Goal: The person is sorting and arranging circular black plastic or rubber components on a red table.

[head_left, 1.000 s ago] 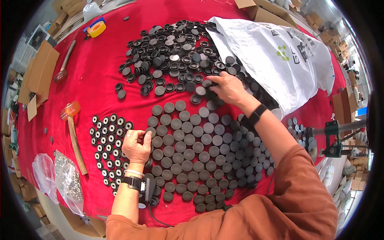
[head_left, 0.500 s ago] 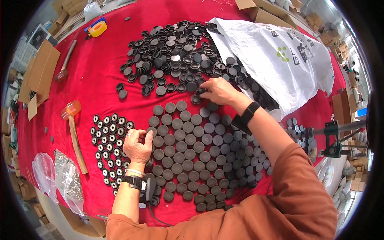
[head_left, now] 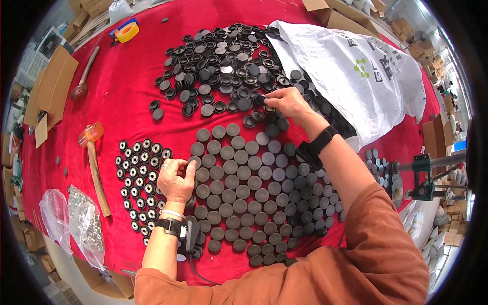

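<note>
My right hand [head_left: 291,105] reaches to the near edge of a loose heap of black round plastic caps [head_left: 211,71]. Its thumb and fingertips pinch one black cap [head_left: 258,99]. Below spreads a close layer of dark grey discs [head_left: 243,192], lying flat side by side. At that layer's left edge is my left hand [head_left: 175,180], fingers curled in and thumb by a grey disc [head_left: 194,161]. What those fingers hold, if anything, is hidden. Left of this hand stand rows of black rings with pale metal centres [head_left: 139,182].
A white sack [head_left: 351,76] spills caps at the upper right. Two mallets lie left, one with an orange head [head_left: 92,133]. Near them are a bag of small metal parts [head_left: 86,223], yellow tape [head_left: 127,32] and a cardboard box [head_left: 56,91]. A metal press-like fixture [head_left: 423,175] juts in at right.
My right hand has moved slightly up and right, and the cap at its fingertips shows more clearly. My left hand stays beside the same disc. The whole view has shifted a little.
</note>
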